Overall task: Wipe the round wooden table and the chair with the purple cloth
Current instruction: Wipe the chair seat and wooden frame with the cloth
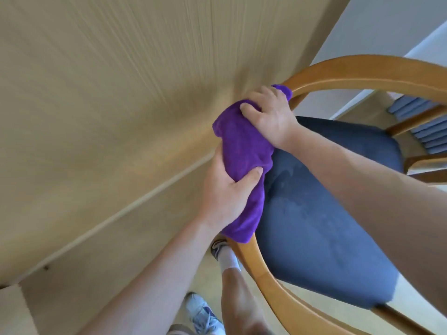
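Mid-frame, both hands, left hand (225,189) and right hand (268,117), grip the purple cloth (242,151) wrapped round the chair (362,71) rail, so chair-wiping looks underway; the bench can't be judged.

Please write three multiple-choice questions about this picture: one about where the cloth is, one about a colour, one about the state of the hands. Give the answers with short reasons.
1. Where is the purple fluffy cloth?
A. On the floor
B. Wrapped round the curved wooden chair frame
C. On the seat

2. What colour is the padded chair seat?
A. Dark blue
B. Red
C. Green

3. How are the hands?
A. Both open
B. One idle
C. Both grip the cloth

Answers: B, the cloth covers the rail; A, the cushion is dark blue; C, the left hand and the right hand curl round it.
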`<act>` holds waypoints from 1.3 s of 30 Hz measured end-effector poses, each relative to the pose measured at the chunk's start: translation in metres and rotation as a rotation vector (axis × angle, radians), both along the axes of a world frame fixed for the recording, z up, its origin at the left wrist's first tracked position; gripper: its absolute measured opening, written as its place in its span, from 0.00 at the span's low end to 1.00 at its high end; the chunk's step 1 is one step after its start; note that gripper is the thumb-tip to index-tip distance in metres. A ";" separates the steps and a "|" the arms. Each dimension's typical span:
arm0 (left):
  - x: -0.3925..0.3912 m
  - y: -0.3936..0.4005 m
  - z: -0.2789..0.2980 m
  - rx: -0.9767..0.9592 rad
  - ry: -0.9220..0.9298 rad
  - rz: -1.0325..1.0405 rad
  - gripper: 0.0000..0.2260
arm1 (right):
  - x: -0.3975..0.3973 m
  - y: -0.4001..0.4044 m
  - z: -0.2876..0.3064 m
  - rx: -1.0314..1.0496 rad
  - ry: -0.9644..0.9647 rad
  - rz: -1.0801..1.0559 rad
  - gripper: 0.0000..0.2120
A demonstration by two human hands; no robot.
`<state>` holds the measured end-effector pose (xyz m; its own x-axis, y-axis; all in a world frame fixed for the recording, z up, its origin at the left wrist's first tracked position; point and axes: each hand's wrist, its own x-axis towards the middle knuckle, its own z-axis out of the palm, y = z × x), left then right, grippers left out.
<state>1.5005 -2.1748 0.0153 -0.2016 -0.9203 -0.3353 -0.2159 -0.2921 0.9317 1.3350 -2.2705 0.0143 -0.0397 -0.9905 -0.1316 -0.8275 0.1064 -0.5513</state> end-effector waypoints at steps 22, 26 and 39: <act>-0.027 0.165 -0.041 0.031 0.037 0.331 0.42 | 0.082 0.182 0.010 0.083 -0.226 -0.077 0.37; -0.037 0.194 -0.052 0.036 0.030 0.403 0.42 | 0.078 0.207 0.000 0.301 -0.168 -0.071 0.37; -0.099 0.327 -0.009 0.165 -0.227 0.467 0.54 | -0.029 0.315 -0.003 0.627 -0.142 0.080 0.07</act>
